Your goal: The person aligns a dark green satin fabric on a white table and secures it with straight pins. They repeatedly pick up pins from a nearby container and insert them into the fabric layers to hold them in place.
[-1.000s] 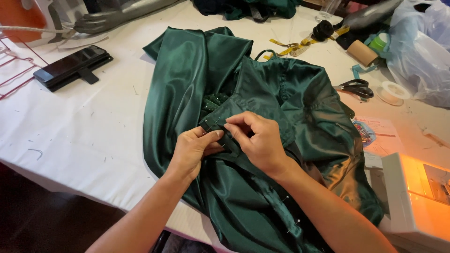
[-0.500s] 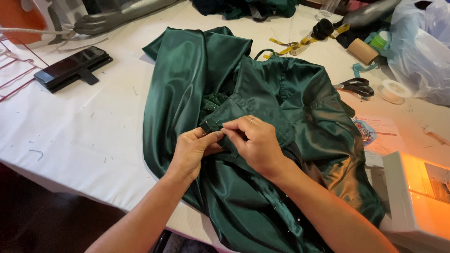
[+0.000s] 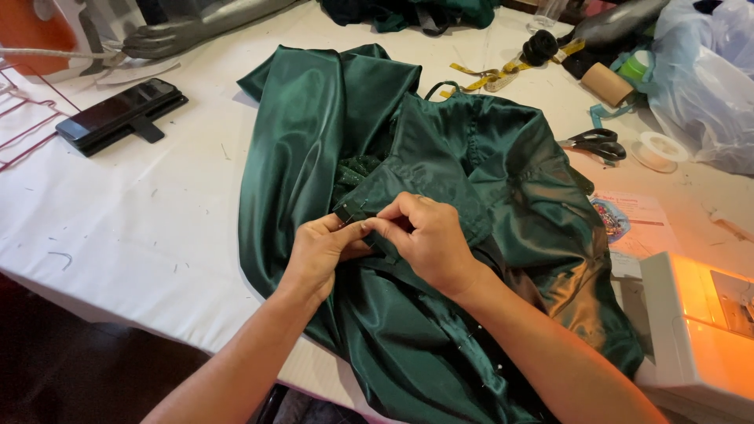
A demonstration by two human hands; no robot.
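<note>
Both hands meet at the middle of the frame, fingers curled in tight on one fold of a dark green satin garment [image 3: 440, 259]. Left hand [image 3: 323, 250] pinches the fabric edge between thumb and fingertips, close to a small dark strip at the fold; right hand [image 3: 428, 239] lies over the same spot, knuckles up, its fingertips closed on the cloth just beside the left thumb. Whether a needle or pin sits between the fingers cannot be told.

That garment is spread over the white worktop [image 3: 141, 220], from the upper middle of the frame down to the lower right, where it hangs off the near edge. It looks light, limp and slippery — glossy folds slide over each other, so a grip probably holds best at a seam or hemmed edge, pinched close, rather than on the open sheen.

Around it: a black flat case [image 3: 122, 114] at the upper left, a yellow tape measure [image 3: 491, 76] at the top, black-handled scissors [image 3: 593, 144] and a clear spool [image 3: 656, 149] to the upper right, a cardboard tube [image 3: 606, 82] near a pale plastic bag [image 3: 699, 78], and a white sewing machine [image 3: 699, 330] with a warm lamp glow at the lower right.
</note>
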